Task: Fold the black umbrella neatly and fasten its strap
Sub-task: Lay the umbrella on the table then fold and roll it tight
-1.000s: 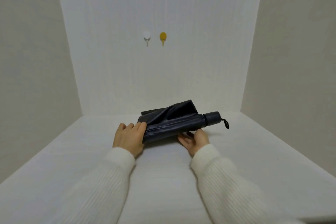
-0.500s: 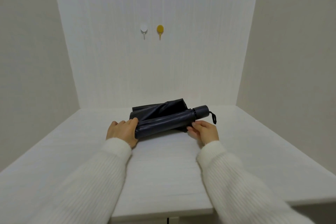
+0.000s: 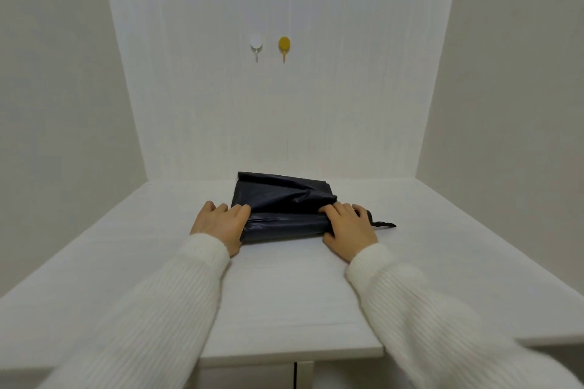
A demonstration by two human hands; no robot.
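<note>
Head view: white table (image 3: pixel 284 294) (pale walls around) bears black umbrella (image 3: pixel 281 208).

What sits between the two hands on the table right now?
In the head view, the black umbrella spans the gap: left hand at its canopy end, right hand at its handle end, loose fabric bunched behind.

Umbrella (image 3: pixel 284 215): we see it lying crosswise on the worktop (image 3: pixel 284 294), mid-depth.
Left hand (image 3: pixel 219 224): on its left end.
Right hand (image 3: pixel 349 227): on its right end.
Wrist loop (image 3: pixel 384 224): trails right.
Two hooks (image 3: pixel 270 46): on the far wall, side by side.
</note>
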